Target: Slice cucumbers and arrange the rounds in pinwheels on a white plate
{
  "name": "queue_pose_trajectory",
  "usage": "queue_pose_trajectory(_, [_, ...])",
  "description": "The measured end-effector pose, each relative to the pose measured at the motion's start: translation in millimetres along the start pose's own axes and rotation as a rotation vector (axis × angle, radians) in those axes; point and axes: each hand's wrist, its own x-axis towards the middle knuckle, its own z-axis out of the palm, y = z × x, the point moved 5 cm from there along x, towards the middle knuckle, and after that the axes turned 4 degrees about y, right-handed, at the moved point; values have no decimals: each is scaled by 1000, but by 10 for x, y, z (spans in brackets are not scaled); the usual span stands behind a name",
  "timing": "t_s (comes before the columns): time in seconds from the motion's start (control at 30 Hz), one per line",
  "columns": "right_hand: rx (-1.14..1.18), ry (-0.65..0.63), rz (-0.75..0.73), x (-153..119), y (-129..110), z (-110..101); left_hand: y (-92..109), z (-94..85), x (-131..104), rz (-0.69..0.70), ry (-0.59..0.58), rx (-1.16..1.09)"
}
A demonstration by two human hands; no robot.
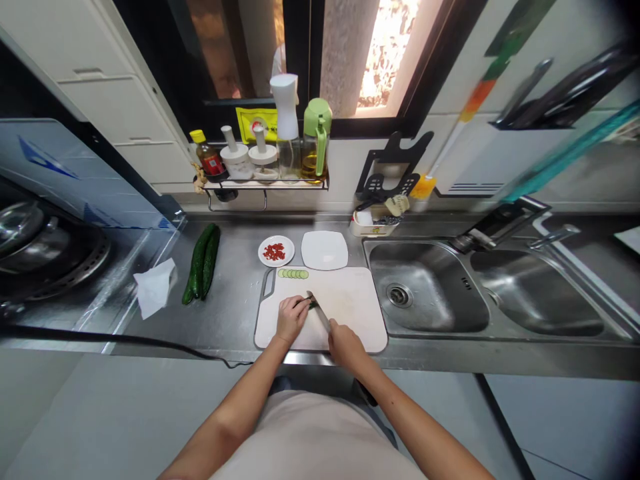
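On the white cutting board point(350, 300), my right hand point(346, 345) is wrapped round the handle of a kitchen knife point(321, 316). Its blade points up and left, close to the fingertips of my left hand point(293, 319). Those fingers are closed on a small dark green cucumber piece point(313, 304), mostly hidden by the hand and blade. Several thin cucumber slices point(293, 273) lie overlapping in a row along the board's upper left edge. Behind the board are a white plate point(277, 251) with chopped red bits and a bare white square plate point(325, 250).
Whole cucumbers point(202, 263) and a crumpled paper towel point(155, 287) lie on the steel counter at left. A double sink point(430, 320) adjoins the board's right. Above the counter, a rack point(270, 185) holds seasoning jars and bottles. A pot point(35, 240) stands far left.
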Motion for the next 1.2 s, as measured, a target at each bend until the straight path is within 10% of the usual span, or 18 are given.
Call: queue_pose_trajectory(1.2, [-1, -31, -4, 217, -56, -8, 15, -8, 8, 18, 3, -5])
